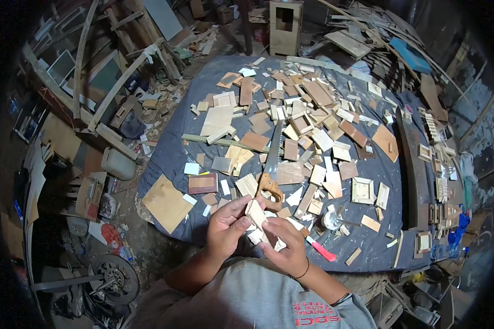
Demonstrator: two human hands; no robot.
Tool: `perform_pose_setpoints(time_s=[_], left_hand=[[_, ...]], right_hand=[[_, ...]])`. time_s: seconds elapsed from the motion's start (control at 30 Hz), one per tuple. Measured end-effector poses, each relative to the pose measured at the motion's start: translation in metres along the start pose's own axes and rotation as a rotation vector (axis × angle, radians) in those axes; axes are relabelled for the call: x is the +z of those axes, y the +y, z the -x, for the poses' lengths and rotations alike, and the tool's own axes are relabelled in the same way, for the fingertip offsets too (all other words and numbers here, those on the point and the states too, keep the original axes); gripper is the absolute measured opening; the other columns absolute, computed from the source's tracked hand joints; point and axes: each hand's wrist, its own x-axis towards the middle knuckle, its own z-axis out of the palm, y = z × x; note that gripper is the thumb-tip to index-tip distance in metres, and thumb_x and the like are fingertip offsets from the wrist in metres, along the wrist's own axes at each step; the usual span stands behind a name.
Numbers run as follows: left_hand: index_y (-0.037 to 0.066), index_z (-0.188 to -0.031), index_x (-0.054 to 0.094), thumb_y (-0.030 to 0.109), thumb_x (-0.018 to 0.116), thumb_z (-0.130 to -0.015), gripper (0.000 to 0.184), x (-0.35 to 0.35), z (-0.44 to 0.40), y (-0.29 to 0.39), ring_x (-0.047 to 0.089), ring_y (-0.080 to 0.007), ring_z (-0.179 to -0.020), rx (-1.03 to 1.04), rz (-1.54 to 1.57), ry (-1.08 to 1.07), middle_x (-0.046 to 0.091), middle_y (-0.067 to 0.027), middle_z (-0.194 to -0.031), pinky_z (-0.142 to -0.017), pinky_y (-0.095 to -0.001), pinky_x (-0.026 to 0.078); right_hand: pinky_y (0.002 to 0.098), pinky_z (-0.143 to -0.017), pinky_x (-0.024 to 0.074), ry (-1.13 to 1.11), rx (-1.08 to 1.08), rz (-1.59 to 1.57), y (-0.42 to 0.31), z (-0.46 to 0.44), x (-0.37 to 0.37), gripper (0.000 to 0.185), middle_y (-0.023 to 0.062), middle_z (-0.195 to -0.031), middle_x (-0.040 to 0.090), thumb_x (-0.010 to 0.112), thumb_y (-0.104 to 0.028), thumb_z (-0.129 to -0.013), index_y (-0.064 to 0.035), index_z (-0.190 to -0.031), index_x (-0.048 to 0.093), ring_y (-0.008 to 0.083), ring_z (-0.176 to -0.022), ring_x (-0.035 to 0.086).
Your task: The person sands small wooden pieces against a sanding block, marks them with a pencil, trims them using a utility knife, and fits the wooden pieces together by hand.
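Close to my body, my left hand (226, 228) and my right hand (285, 248) are both closed on a small pale wooden piece (256, 214). My left fingers grip its upper left side, and my right thumb and fingers hold its lower right. Whether it is one piece or several stacked ones I cannot tell, as my fingers cover part of it. Just beyond my hands lies a handsaw (270, 192) with a wooden handle, its blade pointing away from me. A tool with a pink handle (322, 251) rests to the right of my right hand.
Wood offcuts and small frames (363, 191) cover much of the dark cloth (164, 148) on the table. A clear container (332, 221) stands near its front edge. A long dark beam (410, 170) lies at the right. A wheel (115, 278) sits on the floor at left.
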Motion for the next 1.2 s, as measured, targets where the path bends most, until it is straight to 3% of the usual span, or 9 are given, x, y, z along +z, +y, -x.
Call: perform_pose_setpoints(time_s=[0.33,0.4,0.57,0.63,0.87,0.93,0.97,1.03,1.2], left_hand=[[-0.005,-0.130,0.050,0.000,0.059,-0.091,0.041,0.007,0.004,0.007,0.057,-0.0250,-0.113,0.149,-0.198,-0.132,0.058,-0.0195,-0.123,-0.096,-0.0359,0.046],[-0.001,-0.129,0.052,0.005,0.066,-0.087,0.045,0.003,0.008,0.003,0.059,-0.0329,-0.112,0.077,-0.190,-0.066,0.059,-0.0248,-0.122,-0.095,-0.0451,0.049],[-0.004,-0.125,0.053,0.001,0.064,-0.087,0.039,0.004,0.007,0.002,0.062,-0.0315,-0.107,0.034,-0.144,-0.016,0.060,-0.0280,-0.117,-0.093,-0.0443,0.050],[-0.007,-0.121,0.055,-0.008,0.060,-0.087,0.035,0.007,0.005,0.003,0.061,-0.0218,-0.106,0.017,-0.045,-0.035,0.062,-0.0205,-0.116,-0.092,-0.0336,0.050],[-0.007,-0.117,0.057,-0.010,0.060,-0.085,0.032,0.011,0.004,0.002,0.062,-0.0222,-0.104,0.087,-0.088,-0.064,0.062,-0.0208,-0.115,-0.090,-0.0330,0.051],[-0.004,-0.110,0.059,-0.002,0.065,-0.083,0.027,0.011,0.004,0.004,0.064,-0.0299,-0.100,0.106,-0.220,-0.048,0.063,-0.0209,-0.108,-0.089,-0.0421,0.052],[-0.004,-0.110,0.059,-0.002,0.065,-0.083,0.027,0.010,0.003,0.005,0.064,-0.0299,-0.100,0.107,-0.219,-0.048,0.063,-0.0209,-0.108,-0.089,-0.0421,0.052],[-0.006,-0.107,0.061,-0.007,0.065,-0.082,0.026,0.007,0.000,0.007,0.064,-0.0229,-0.099,0.189,-0.268,-0.125,0.062,-0.0196,-0.108,-0.083,-0.0318,0.053],[-0.006,-0.106,0.062,-0.006,0.066,-0.081,0.025,0.005,0.001,0.008,0.064,-0.0225,-0.096,0.204,-0.283,-0.108,0.062,-0.0186,-0.106,-0.081,-0.0310,0.054]], right_hand=[[0.0338,-0.079,0.0521,0.019,-0.063,0.026,-0.004,0.016,-0.008,0.045,0.0177,-0.112,0.062,0.073,-0.005,-0.072,-0.0027,-0.116,0.062,0.0292,-0.095,0.064],[0.0341,-0.080,0.0520,0.013,-0.069,0.044,-0.008,0.018,-0.009,0.046,0.0180,-0.112,0.062,0.074,-0.005,-0.072,-0.0028,-0.116,0.062,0.0296,-0.097,0.064],[0.0352,-0.083,0.0510,-0.014,-0.011,0.004,-0.009,0.023,-0.009,0.049,0.0190,-0.112,0.062,0.074,-0.007,-0.072,-0.0029,-0.119,0.061,0.0309,-0.098,0.064],[0.0351,-0.084,0.0509,-0.022,0.010,0.001,-0.010,0.025,-0.009,0.049,0.0191,-0.112,0.062,0.074,-0.007,-0.072,-0.0028,-0.119,0.061,0.0308,-0.099,0.064],[0.0343,-0.084,0.0509,-0.004,0.035,-0.014,-0.013,0.031,-0.007,0.048,0.0191,-0.111,0.063,0.075,-0.008,-0.072,-0.0023,-0.118,0.062,0.0305,-0.099,0.064],[0.0343,-0.084,0.0509,-0.009,0.027,-0.009,-0.013,0.032,-0.008,0.048,0.0192,-0.111,0.063,0.075,-0.008,-0.072,-0.0020,-0.118,0.062,0.0306,-0.099,0.064],[0.0342,-0.084,0.0509,-0.013,0.021,-0.008,-0.012,0.033,-0.008,0.048,0.0192,-0.111,0.063,0.075,-0.008,-0.072,-0.0016,-0.118,0.062,0.0308,-0.099,0.064],[0.0344,-0.085,0.0508,-0.016,0.008,0.002,-0.014,0.033,-0.008,0.048,0.0194,-0.111,0.063,0.075,-0.008,-0.072,-0.0013,-0.118,0.062,0.0309,-0.099,0.064],[0.0350,-0.085,0.0507,-0.027,-0.008,0.020,-0.015,0.034,-0.006,0.048,0.0196,-0.112,0.063,0.074,-0.008,-0.073,-0.0008,-0.118,0.061,0.0313,-0.099,0.064]])
